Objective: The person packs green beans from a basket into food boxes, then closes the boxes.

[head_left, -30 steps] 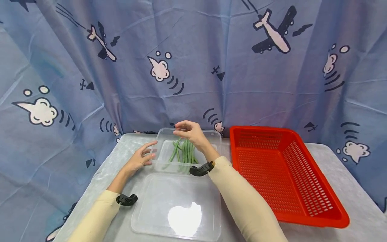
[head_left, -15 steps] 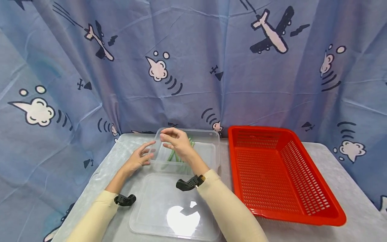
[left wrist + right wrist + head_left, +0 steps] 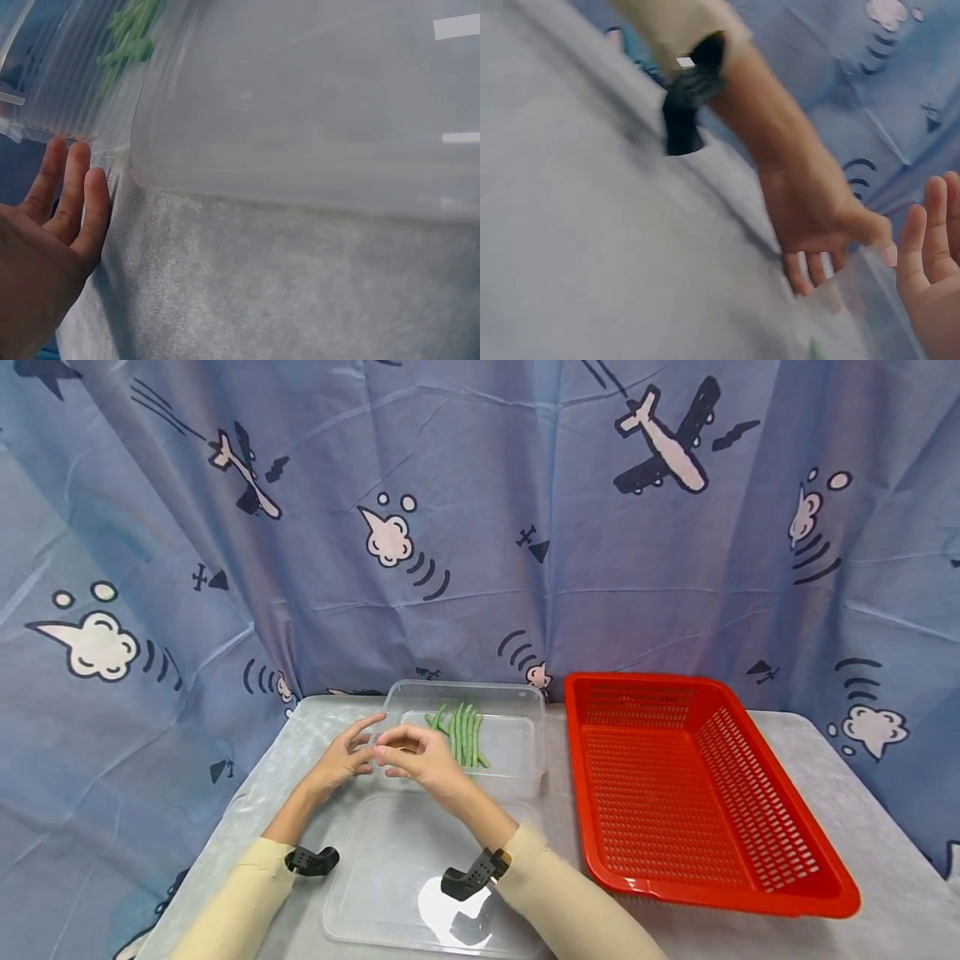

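A clear plastic container [image 3: 510,743] at the back middle of the table holds several green beans [image 3: 467,735]. My left hand [image 3: 339,764] is at the container's left side, its fingers rather straight and their tips right at the wall in the left wrist view. My right hand [image 3: 420,760] hovers by the container's front left corner, close to the left hand. Its thumb and index finger are bent toward each other, with nothing visible between them; in the right wrist view its other fingers [image 3: 936,225] stretch upward. Part of the container's front left is hidden behind this hand.
A clear flat lid [image 3: 375,877] lies in front of the container, partly under the right forearm. On the right stands a red perforated basket [image 3: 660,802]. A blue curtain [image 3: 465,527] with printed airplanes hangs behind the table [image 3: 780,752].
My right hand has moved left and nearer, from over the beans to the container's front left corner, bringing more of the beans into sight. The left hand has stayed at the container's side.
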Motion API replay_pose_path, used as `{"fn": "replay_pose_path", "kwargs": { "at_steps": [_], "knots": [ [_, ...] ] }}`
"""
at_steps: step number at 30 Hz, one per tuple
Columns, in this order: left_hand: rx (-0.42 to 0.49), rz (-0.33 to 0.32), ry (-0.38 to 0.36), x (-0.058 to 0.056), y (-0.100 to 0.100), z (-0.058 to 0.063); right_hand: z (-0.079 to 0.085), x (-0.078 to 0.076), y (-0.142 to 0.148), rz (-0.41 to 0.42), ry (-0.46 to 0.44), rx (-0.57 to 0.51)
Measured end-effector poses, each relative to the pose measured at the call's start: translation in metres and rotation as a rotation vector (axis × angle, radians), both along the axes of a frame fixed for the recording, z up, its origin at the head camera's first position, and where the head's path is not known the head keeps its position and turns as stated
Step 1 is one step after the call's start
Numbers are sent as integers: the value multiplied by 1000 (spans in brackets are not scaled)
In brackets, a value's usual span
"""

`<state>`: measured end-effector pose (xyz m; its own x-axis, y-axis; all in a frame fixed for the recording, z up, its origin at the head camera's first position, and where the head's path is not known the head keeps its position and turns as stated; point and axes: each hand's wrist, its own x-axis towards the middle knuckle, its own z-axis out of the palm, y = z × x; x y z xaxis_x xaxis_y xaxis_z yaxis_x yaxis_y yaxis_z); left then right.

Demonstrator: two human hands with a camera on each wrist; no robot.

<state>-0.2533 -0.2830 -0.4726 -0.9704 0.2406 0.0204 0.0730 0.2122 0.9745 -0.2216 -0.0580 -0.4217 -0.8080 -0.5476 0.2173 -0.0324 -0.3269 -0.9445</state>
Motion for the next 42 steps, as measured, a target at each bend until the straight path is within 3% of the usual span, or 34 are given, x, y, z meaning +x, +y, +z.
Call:
{"fn": "replay_pose_path", "kwargs": {
  "at_steps": [6, 15, 23, 28, 35, 42],
  "knots": [
    [-14, 7, 23, 1, 3, 0, -15, 15, 8, 27, 48, 70],
    [-39, 30, 34, 7, 1, 2, -34, 24, 27, -26, 66, 119],
    [-2, 5, 4, 15, -1, 1, -48, 32, 42, -28, 156, 115],
    [1, 6, 2, 19, -1, 3, -53, 36, 51, -48, 143, 121],
    [-25, -7, -33, 32, -5, 3, -56, 41, 66, -126, 91, 169],
    [-70, -8, -37, 48, -9, 2, -57, 46, 83, -209, 102, 229]
  ]
}}
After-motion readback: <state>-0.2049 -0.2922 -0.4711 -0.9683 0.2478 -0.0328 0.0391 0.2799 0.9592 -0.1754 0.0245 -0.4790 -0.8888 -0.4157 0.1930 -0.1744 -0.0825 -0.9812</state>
